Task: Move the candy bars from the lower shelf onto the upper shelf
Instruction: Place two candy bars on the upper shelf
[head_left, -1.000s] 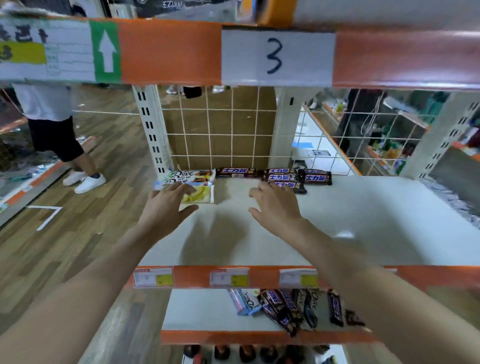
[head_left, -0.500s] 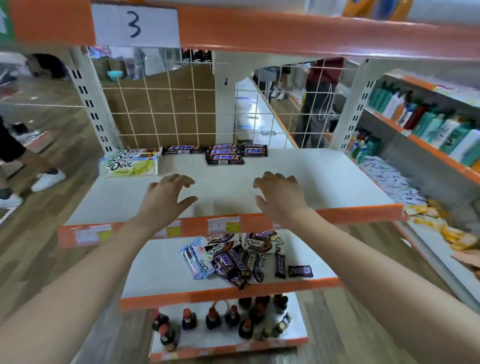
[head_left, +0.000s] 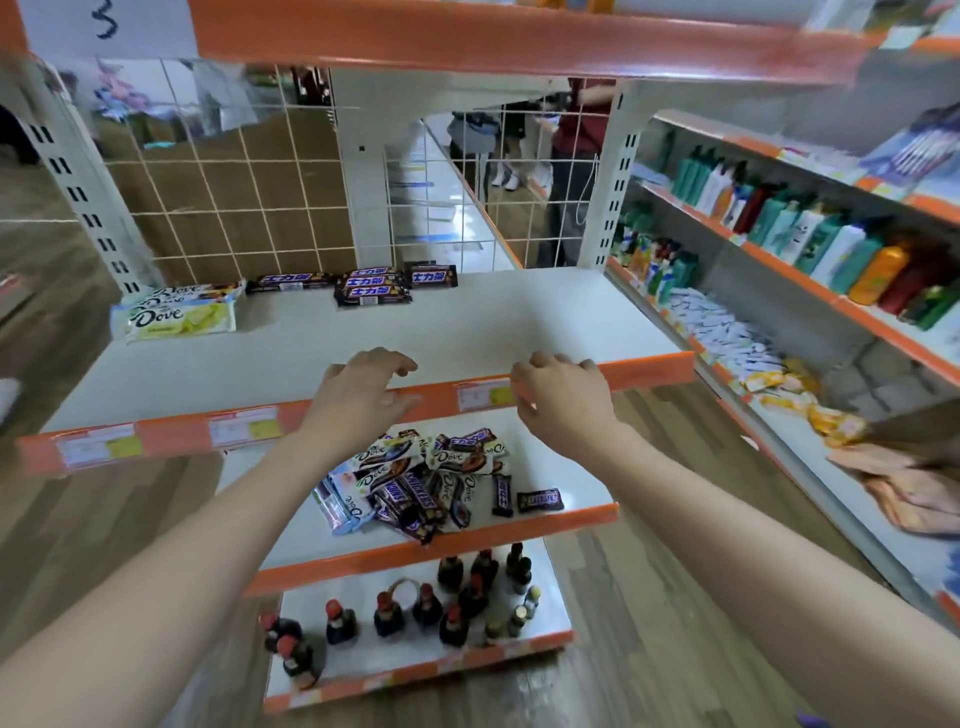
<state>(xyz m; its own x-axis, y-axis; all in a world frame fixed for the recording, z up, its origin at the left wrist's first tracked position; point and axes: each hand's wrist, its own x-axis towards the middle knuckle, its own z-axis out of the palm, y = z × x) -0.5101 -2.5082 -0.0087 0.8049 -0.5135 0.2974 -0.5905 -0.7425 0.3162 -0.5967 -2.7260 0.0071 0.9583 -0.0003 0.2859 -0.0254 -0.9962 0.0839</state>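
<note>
both hands, left (head_left: 358, 400) and right (head_left: 563, 397), loosely spread and holding nothing, hover above candy bars (head_left: 431, 480) heaped on the lower shelf (head_left: 431, 553).

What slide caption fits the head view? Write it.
Both empty hands, left and right, hover above the heaped candy bars on the lower white shelf.

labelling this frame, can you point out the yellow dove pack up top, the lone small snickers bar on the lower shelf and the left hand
yellow Dove pack (head_left: 179, 321): head view, middle of its front face.
lone small Snickers bar (head_left: 540, 500): head view, middle of its wrapper.
left hand (head_left: 358, 400): head view, back of the hand.
</note>
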